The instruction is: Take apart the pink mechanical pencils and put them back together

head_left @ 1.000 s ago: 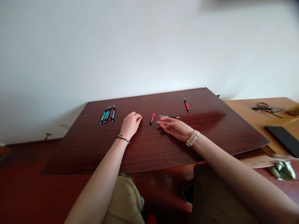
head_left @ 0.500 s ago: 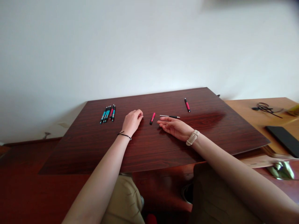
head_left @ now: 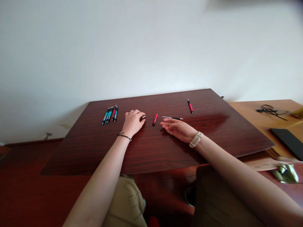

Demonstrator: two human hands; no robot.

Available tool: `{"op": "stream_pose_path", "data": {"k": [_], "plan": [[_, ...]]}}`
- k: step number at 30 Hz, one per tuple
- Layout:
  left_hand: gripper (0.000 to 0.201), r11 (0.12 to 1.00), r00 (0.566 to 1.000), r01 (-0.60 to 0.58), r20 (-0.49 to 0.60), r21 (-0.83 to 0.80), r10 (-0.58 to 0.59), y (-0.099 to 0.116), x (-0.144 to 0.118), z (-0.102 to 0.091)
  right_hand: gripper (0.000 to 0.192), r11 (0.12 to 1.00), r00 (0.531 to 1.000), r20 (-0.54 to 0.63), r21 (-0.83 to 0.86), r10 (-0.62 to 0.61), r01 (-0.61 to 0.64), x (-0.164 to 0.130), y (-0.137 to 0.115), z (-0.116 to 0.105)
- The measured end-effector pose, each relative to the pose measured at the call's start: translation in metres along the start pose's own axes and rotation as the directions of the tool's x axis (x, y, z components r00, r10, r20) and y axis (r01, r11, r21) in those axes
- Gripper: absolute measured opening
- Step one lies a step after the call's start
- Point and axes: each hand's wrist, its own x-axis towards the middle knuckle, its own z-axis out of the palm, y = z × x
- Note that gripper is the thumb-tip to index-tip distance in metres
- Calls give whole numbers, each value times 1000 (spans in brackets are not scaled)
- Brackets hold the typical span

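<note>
My left hand point(head_left: 133, 122) rests low over the table, its thumb and fingers apart. In the gap between them lies a small dark pen part with a silver end point(head_left: 142, 117), partly hidden by the fingers. Just right of it is a pink pen barrel point(head_left: 155, 119) with a black end. My right hand point(head_left: 177, 128) lies on its side with loosely stretched fingers, palm partly turned up. A tiny pale spot shows by its fingers, too small to name. Right behind those fingers, a thin white refill with a black pen grip and silver tip point(head_left: 175, 118) lies crosswise.
Several teal pens and a pink one point(head_left: 110, 114) lie in a row at left on the dark wooden table point(head_left: 151, 151). Another pink pen point(head_left: 190, 106) lies at the back right. A lighter side table holds a black cable point(head_left: 270, 109) and a dark flat device point(head_left: 287, 142).
My left hand's fingers have parted from a pinch and drawn slightly left, uncovering the small dark and silver part. My right hand stays nearly still.
</note>
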Motion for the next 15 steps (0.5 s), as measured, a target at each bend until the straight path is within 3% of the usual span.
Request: {"op": "stream_pose_path", "data": {"k": [8, 15], "plan": [[31, 997, 997, -75, 30, -17, 75, 0, -1, 9, 35, 1000, 1000, 2, -4, -4, 4, -1, 0, 2], [23, 999, 997, -46, 65, -15, 47, 3, -4, 3, 35, 1000, 1000, 8, 0, 5, -5, -1, -1, -1]]}}
